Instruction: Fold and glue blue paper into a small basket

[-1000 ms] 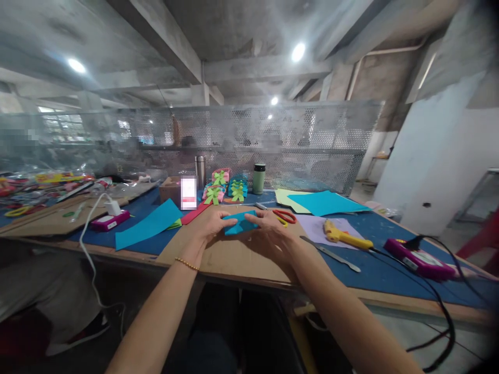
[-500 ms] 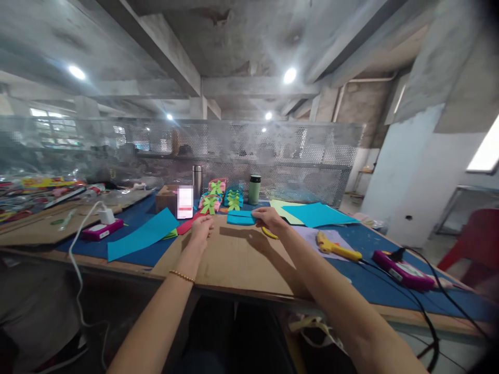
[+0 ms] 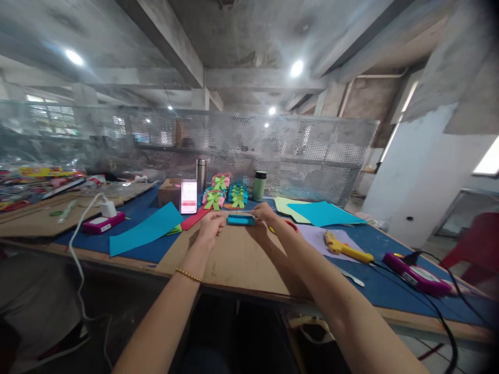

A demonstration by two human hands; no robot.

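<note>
A small blue folded piece (image 3: pixel 240 221), like felt or craft foam, is over the cardboard sheet (image 3: pixel 234 259), showing a darker inner face and a narrow front edge. My right hand (image 3: pixel 265 214) pinches it at its right end. Close by its left end is my left hand (image 3: pixel 211 226), fingers curled together; what they hold, if anything, is hidden. Scissors with red and yellow handles (image 3: pixel 290 225) lie partly behind my right wrist.
Finished pieces with green bows (image 3: pixel 214 199) stand at the back beside a green bottle (image 3: pixel 259 186), steel flask (image 3: pixel 200 175) and phone (image 3: pixel 189 196). A yellow glue gun (image 3: pixel 346 248) lies right, its cable near a purple power strip (image 3: pixel 416 274). Blue sheets (image 3: pixel 144 229) lie left.
The blue piece has tilted, from a broad flat face to a narrow edge with its inside showing. My left hand has moved right, closer to it. The view has shifted slightly.
</note>
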